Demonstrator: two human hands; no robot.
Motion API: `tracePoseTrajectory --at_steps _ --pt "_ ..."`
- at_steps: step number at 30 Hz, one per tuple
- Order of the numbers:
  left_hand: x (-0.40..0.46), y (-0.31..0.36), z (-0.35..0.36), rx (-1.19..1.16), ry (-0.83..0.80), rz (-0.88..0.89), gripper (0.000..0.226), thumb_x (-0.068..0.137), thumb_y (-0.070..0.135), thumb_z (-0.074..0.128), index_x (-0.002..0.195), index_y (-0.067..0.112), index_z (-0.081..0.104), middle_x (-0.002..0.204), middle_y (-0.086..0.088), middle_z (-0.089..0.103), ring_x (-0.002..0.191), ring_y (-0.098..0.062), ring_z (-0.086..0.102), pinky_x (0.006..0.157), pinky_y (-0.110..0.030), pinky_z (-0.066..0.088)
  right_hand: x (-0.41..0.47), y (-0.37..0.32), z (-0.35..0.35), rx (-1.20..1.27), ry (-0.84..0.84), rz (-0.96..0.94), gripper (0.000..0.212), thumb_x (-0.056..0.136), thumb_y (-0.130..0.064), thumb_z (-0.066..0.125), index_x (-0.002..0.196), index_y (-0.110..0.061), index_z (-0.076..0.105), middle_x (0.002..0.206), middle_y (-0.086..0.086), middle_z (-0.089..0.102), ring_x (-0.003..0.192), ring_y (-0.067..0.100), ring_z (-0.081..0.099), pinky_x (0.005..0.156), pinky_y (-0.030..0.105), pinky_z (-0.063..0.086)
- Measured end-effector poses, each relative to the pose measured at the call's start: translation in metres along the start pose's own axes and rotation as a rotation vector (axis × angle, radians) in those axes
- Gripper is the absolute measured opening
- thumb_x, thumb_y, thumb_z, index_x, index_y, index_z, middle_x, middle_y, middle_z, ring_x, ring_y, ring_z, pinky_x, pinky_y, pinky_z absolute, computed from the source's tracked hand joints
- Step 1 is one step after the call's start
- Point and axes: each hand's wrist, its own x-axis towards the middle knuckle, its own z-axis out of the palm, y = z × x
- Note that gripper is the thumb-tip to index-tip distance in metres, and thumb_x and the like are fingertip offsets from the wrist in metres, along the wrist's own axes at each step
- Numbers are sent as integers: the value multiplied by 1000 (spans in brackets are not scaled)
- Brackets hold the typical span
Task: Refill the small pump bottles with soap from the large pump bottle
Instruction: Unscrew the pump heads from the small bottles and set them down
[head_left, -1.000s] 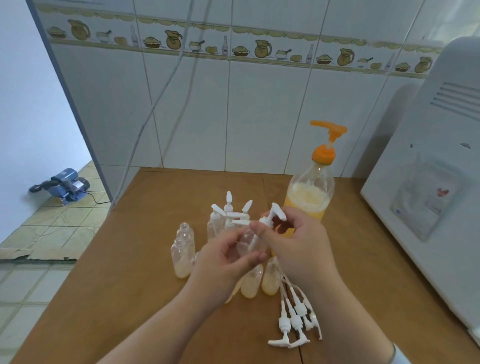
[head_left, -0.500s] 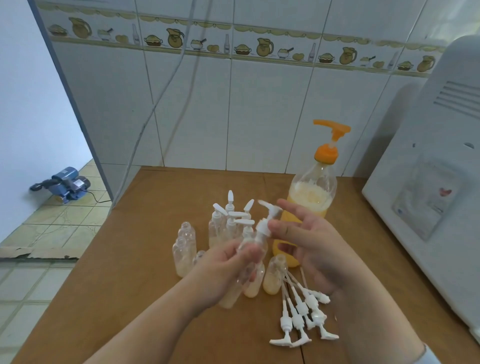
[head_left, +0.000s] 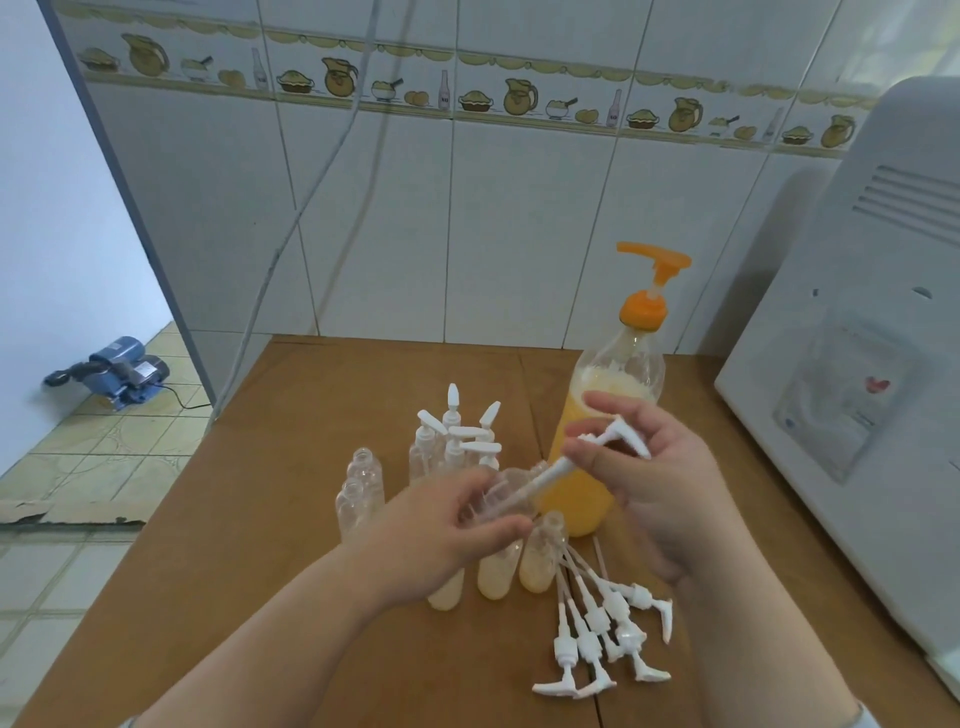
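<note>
My left hand (head_left: 441, 540) holds a small clear bottle (head_left: 501, 493) tilted on its side above the table. My right hand (head_left: 654, 483) grips a white pump head (head_left: 602, 447) whose stem is drawn partly out of that bottle's neck. Behind my hands stands the large pump bottle (head_left: 613, 415) with orange soap and an orange pump. Three small bottles filled with soap (head_left: 498, 571) stand uncapped below my left hand. Empty uncapped small bottles (head_left: 361, 488) stand to the left. Several small bottles with white pumps (head_left: 457, 436) cluster behind.
Several loose white pump heads (head_left: 602, 634) lie on the brown table (head_left: 270, 467) at the front right. A white appliance (head_left: 857, 395) fills the right side. The tiled wall (head_left: 467, 218) closes the back. A blue pump (head_left: 119, 369) sits on the floor at left.
The pump head was seated on the small bottle; my right hand has unscrewed it and drawn it up and right. My left hand has tilted the bottle.
</note>
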Motion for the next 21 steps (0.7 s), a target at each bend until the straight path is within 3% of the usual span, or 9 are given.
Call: tracePoseTrajectory --at_steps 5,9,13,15,18,21 --pt "8 -16 -21 43 232 -91 23 78 47 69 93 36 55 93 16 61 85 3 54 72 -19 41 2 2 -31 62 280 -186 36 61 -19 74 96 -18 66 84 0 71 79 11 68 66 17 53" --pt "17 -32 -33 64 382 -157 31 77 51 67 96 29 57 93 10 63 88 -8 58 79 -29 49 4 21 -63 238 334 -148 36 57 -17 76 92 -14 65 86 5 66 80 15 63 64 15 52" --pt "24 -48 -33 133 339 -235 30 77 48 70 93 27 56 92 7 64 87 -12 60 77 -33 51 0 62 -90 157 454 5 23 73 0 73 90 -14 65 98 13 63 87 21 61 69 16 56" --pt "26 -52 -29 159 310 -269 31 77 44 71 95 25 54 91 6 62 84 -11 59 74 -31 51 -5 84 -97 24 495 63 20 75 -1 73 86 -16 66 92 12 66 82 20 61 66 12 52" --pt "28 -54 -22 173 286 -314 29 79 36 72 97 22 53 86 9 57 75 -4 54 60 -20 40 -13 105 -94 -156 527 134 16 75 -4 75 83 -15 67 75 7 62 65 18 53 55 25 47" --pt "33 -57 -16 189 225 -383 29 78 33 71 98 23 53 89 10 56 77 -2 54 58 -18 39 -17 123 -84 -278 528 178 11 76 -7 74 80 -12 66 66 5 59 54 17 45 51 26 35"
